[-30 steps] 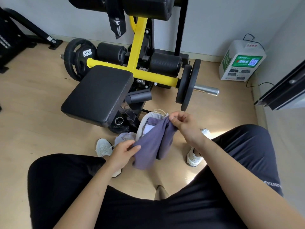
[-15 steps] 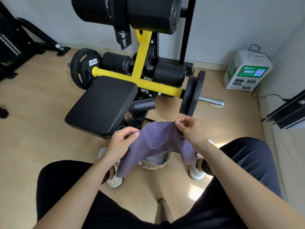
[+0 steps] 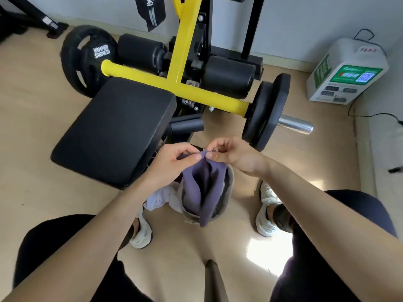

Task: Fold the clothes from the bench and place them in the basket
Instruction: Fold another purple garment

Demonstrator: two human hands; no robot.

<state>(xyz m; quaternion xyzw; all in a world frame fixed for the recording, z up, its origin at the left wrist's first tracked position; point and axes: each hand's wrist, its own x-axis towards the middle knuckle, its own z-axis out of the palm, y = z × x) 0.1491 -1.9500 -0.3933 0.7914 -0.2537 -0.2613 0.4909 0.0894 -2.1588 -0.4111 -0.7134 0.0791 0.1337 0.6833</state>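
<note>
Far left: round black rubber weight plate with white lettering, on the end of the yellow steel tube frame. Nearer than that: black padded vinyl worktop of the gym machine, its near-right corner next to the hands. Pale crumpled garment on the floor below that corner, right beside the left side of the grey soft-sided basket. White trainer near-left of the garment.

Left hand: fingers curled, thumb and index pinching the top edge of the purple knit cloth. Right hand: same, fingers narrow, pinching the same edge. The fingertips of the two hands touch.

The cloth is doubled over and hangs in vertical folds straight down from the pinch, in the air over the basket opening. Its lower tip overlaps the basket's near rim. Cannot tell whether it touches anything inside.

Right side: second white trainer on the wooden floor, right of the basket and apart from it. Farther back, two black weight plates on a chrome bar end. Far right by the wall: white plastic box with a green screen, with a black cable on the floor just near of it.
</note>
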